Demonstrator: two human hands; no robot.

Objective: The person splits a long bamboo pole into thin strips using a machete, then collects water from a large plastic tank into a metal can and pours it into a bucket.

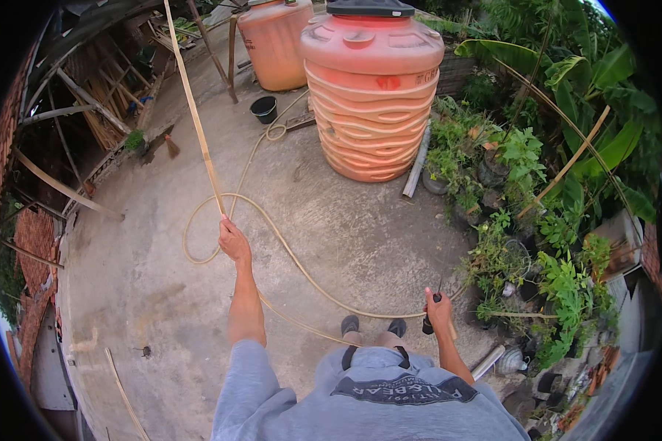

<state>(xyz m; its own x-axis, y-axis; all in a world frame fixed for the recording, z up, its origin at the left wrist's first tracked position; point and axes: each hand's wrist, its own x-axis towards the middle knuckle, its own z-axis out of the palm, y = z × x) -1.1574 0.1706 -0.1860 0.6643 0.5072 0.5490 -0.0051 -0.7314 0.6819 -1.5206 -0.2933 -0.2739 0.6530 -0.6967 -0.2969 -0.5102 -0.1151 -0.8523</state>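
My left hand point(233, 239) is raised in front of me and closed around the lower end of a long thin bamboo strip point(195, 110), which slants up and away to the top left. At my right side, my right hand point(440, 312) grips a small black-handled tool point(432, 314); its thin blade points up and is hard to make out. Both feet in dark sandals point(372, 325) stand on the concrete floor point(147, 279) below me.
A yellowish hose point(287, 253) loops across the concrete between my hands. A big ribbed orange tank point(371, 95) stands ahead, a second tank point(272, 40) and a black bucket point(264, 108) behind it. Potted plants point(522, 220) line the right. Another bamboo strip point(125, 397) lies at lower left.
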